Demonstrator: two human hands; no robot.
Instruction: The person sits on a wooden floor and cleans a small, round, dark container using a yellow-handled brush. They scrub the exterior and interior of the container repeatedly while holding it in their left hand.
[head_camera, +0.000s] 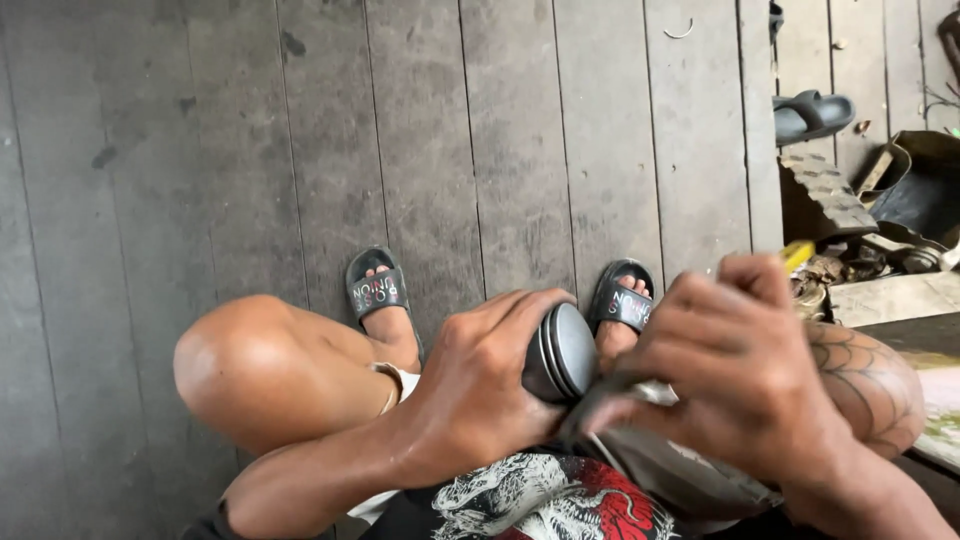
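Note:
My left hand grips a dark grey metal cylinder with grooves around its top, which looks like an engine piston. It is held low in front of me, above my lap. My right hand is closed on a grey strip of cloth or abrasive paper and presses its end against the side of the piston. The strip runs down towards my lap. The lower part of the piston is hidden by my fingers.
I sit over a grey wooden plank floor, my feet in black slide sandals. At the right lie another dark sandal, a ridged metal part, a dark container and assorted small parts on a bench.

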